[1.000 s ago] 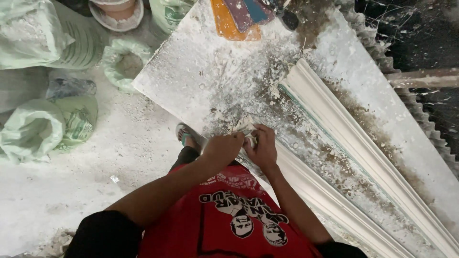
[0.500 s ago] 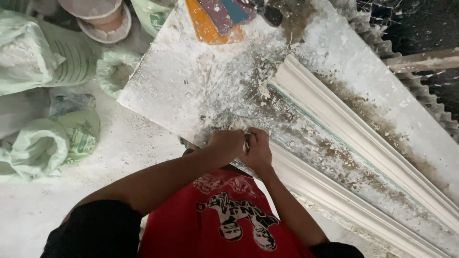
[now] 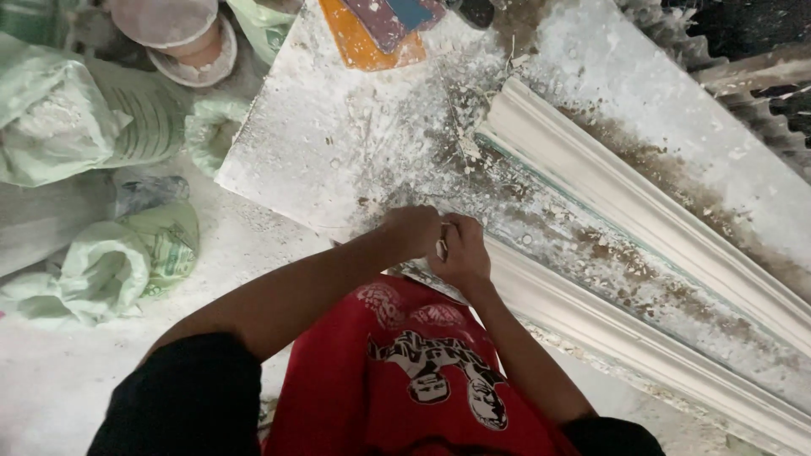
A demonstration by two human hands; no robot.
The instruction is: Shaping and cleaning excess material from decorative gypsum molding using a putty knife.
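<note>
Both hands have shifted slightly along the near edge of the plaster-dusted white board (image 3: 321, 143) since a moment ago. Left hand (image 3: 412, 230) and right hand (image 3: 460, 252) are pressed close together, seemingly pinching a small metal scraper (image 3: 427, 274); the grip is partly hidden. Beside them lies a long white cornice mould (image 3: 625, 253). Scraping looks under way; next calls for steady, shallow pressure.

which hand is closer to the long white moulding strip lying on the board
Right. The right hand sits beside the near white moulding strip, about at its inner edge. The left hand is just to the left of the right hand, farther from the strip, over the dusty board.
</note>
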